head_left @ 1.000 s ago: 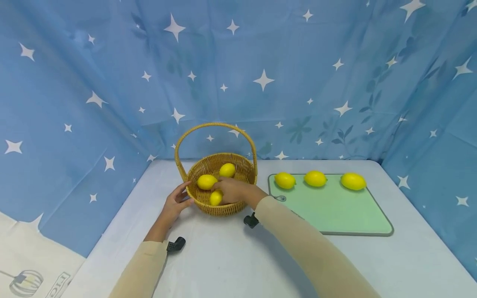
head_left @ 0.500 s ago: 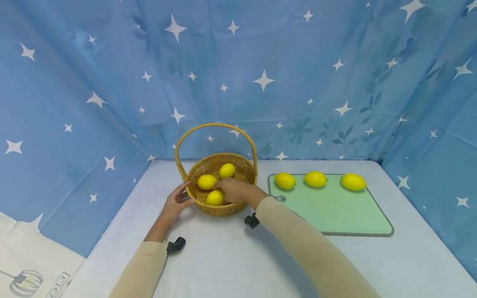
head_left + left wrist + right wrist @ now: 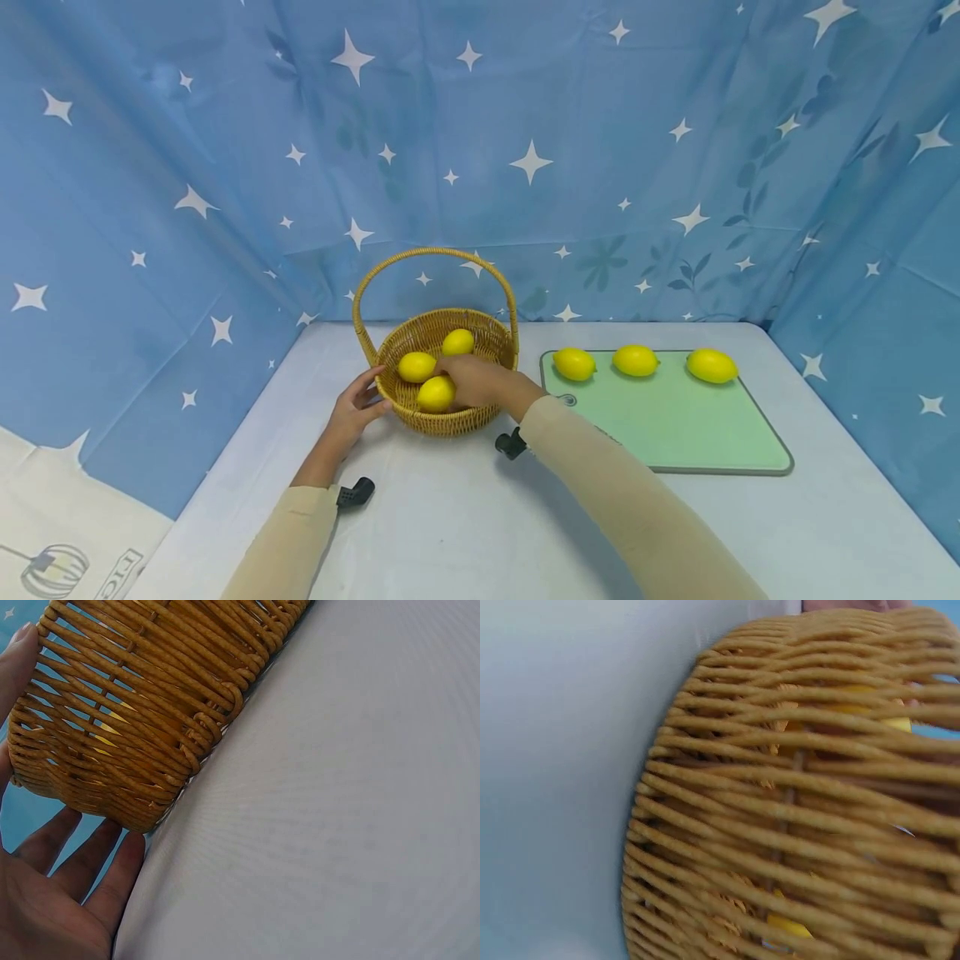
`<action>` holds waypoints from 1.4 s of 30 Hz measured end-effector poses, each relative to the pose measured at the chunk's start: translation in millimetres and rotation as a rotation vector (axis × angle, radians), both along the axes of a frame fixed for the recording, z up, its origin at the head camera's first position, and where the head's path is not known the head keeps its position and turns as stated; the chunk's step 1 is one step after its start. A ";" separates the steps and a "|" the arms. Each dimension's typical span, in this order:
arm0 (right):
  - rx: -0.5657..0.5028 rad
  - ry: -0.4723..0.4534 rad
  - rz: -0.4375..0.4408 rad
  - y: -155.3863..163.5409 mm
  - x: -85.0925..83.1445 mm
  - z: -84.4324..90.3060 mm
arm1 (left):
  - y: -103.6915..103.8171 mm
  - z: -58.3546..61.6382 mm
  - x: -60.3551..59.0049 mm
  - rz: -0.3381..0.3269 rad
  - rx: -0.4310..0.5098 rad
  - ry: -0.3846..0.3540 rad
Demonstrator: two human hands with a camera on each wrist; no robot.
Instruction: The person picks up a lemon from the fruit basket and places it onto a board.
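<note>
The right hand [image 3: 474, 382] reaches down into the round woven wicker basket with an arched handle [image 3: 480, 417], its fingers curled round a yellow oval lemon [image 3: 436, 392] that sits at the near side of the basket's inside, just left of the knuckles. Two more yellow lemons lie in the basket beyond that hand: one [image 3: 417, 367] just past and to the left of the held lemon, another [image 3: 457, 342] farther back, ahead of the fingers. The left hand [image 3: 354, 412] rests against the outer left wall of the basket with its fingers straight and spread; in the left wrist view the fingertips [image 3: 127, 855] touch the lower weave of the basket [image 3: 150, 712], with the thumb up near the rim. The right wrist view shows only the basket's woven side [image 3: 795, 825] up close, yellow showing through the gaps. To the right of the right hand, well apart from the basket, a pale green rectangular cutting board [image 3: 675, 425] lies on the white surface [image 3: 450, 517], carrying three yellow lemons in a row along its far edge [image 3: 573, 363] [image 3: 634, 359] [image 3: 711, 365].
</note>
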State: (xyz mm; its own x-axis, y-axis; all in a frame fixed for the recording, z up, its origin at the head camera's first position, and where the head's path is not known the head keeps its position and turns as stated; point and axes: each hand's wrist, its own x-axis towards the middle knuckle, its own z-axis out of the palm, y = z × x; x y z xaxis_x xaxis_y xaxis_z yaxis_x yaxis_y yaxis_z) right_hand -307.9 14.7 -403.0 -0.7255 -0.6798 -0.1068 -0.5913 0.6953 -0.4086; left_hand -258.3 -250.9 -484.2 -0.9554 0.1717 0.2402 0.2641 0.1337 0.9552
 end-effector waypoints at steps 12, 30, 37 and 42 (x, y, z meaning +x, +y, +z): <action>-0.085 0.042 -0.047 22.8 1.7 10.5 | -1.8 5.8 5.3 -0.013 0.018 0.003; -0.276 0.087 -0.106 78.5 18.6 20.6 | -3.0 2.0 -1.8 -0.017 0.019 -0.014; -0.317 0.118 -0.110 100.7 31.4 24.5 | -3.3 1.1 -1.8 -0.041 0.038 -0.029; -0.317 0.134 -0.144 116.5 40.6 21.7 | -2.0 1.3 -1.5 -0.030 0.028 -0.020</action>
